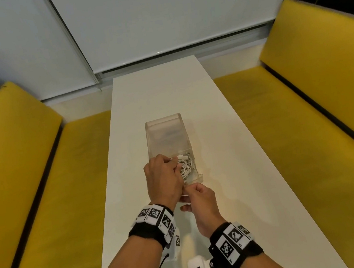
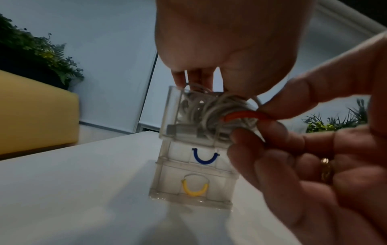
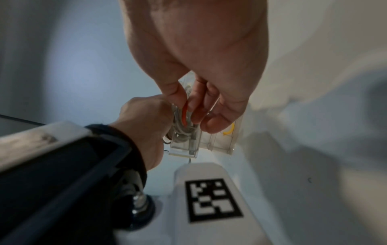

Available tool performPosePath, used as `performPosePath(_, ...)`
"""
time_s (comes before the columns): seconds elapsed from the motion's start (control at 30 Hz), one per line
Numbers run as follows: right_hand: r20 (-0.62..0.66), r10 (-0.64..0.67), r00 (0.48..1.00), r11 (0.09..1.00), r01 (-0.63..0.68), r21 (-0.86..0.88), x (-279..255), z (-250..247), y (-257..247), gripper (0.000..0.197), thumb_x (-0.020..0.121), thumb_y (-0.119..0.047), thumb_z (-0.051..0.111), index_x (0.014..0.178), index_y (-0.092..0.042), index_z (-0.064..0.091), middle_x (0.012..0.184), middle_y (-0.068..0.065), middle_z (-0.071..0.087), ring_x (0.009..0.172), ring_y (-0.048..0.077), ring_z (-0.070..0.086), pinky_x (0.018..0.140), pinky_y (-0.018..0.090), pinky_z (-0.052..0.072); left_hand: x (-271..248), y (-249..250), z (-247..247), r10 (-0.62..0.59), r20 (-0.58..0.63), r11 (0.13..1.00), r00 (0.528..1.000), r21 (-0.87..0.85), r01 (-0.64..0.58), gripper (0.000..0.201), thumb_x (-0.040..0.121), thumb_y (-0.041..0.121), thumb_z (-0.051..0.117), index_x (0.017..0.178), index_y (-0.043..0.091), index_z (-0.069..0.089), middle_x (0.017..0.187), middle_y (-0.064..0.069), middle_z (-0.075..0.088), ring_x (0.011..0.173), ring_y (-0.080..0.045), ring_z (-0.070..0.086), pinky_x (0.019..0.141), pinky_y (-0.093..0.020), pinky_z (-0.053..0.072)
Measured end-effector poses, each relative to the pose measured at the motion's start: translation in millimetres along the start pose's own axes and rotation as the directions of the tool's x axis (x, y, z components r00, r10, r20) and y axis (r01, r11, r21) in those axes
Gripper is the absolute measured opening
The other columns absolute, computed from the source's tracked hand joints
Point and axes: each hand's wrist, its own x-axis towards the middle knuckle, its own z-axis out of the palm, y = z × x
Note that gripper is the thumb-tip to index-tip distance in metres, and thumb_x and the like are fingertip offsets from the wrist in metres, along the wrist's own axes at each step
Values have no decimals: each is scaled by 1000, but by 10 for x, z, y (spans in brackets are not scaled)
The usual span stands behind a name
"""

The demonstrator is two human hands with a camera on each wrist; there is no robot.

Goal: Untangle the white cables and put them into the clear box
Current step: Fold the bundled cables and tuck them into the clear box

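Cables nearly stowed in a drawer pulled out of the clear box (image 1: 166, 133).

White cables (image 1: 185, 165) lie bundled in the open top drawer on the table (image 1: 234, 171); it looks like only tucking in and closing remain. The left hand (image 1: 161, 179) reaches in from above, its fingers (image 2: 200, 77) touching the bundle, though whether they grip it is unclear. The right hand (image 1: 201, 201) pinches the drawer's orange handle (image 2: 245, 114) at the front.

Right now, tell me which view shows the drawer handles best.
Left wrist: it faces the clear box front, showing the blue handle, yellow handle and orange handle pinched by the right hand. Right wrist shows only orange and part of yellow. Head view hides them all.
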Motion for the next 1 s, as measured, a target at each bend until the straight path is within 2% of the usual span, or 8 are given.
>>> performPosePath(0.1,-3,5,1000,1000,-5,-2,9,13,-21,12,93,-10,61,81,-7,60,85,14,71,76,24,66,65,37,51,11,12,-14,33,-71,998,997,52,-29,19,91,30,69,105,22,78,93,-3,56,91,-25,50,81,-42,42)
performPosePath(0.2,-7,7,1000,1000,-7,1,21,7,-27,11,91,-9,61,80,-8,62,87,13,72,76,23,65,63,35,50,10,-46,22,109,-47,994,993,18,-108,22,95,30,62,103,17,78,86,-3,55,78,-24,53,66,-36,43)
performPosePath(0.37,-12,7,1000,1000,-7,11,29,19,-23,10,90,-11,63,81,-9,63,85,9,72,74,20,64,60,33,49,90,-43,-17,243,-67,967,968,89,-237,18,89,26,70,82,12,76,76,-3,53,67,-23,50,59,-35,41)
performPosePath(0.53,-20,16,1000,999,-15,43,44,44,-51,11,91,-8,62,81,-8,62,86,10,73,75,21,63,58,31,48,122,-17,-5,135,-58,985,989,-96,-140,11,89,21,73,83,11,76,79,-1,56,65,-21,57,52,-31,47)
performPosePath(0.63,-33,15,999,999,-14,32,43,30,-68,7,90,-7,62,85,-6,66,84,8,75,75,21,64,58,31,49,79,-118,8,162,-32,957,986,-241,-165,12,92,18,65,93,12,75,87,2,59,72,-17,61,61,-37,55)
performPosePath(0.73,-31,16,999,1000,-16,24,48,23,-69,9,89,-7,61,91,-3,69,85,7,76,76,21,66,59,31,50,81,-235,-121,197,125,923,972,-358,-141,29,94,22,52,112,12,73,100,5,54,87,-11,58,79,-29,53)
performPosePath(0.87,-33,24,999,999,-23,29,55,25,-60,14,89,-8,61,96,0,69,88,9,77,76,21,66,60,32,51,147,-373,-332,256,410,935,875,-334,-117,42,96,30,64,135,15,62,112,9,46,105,-4,53,96,-15,42)
performPosePath(1.0,-47,36,998,999,-35,26,38,40,-33,17,90,-8,60,100,3,69,87,8,77,75,19,66,59,31,51,262,-348,-407,225,451,967,864,-212,-142,44,88,34,76,129,18,68,117,8,54,108,-12,56,94,-24,44)
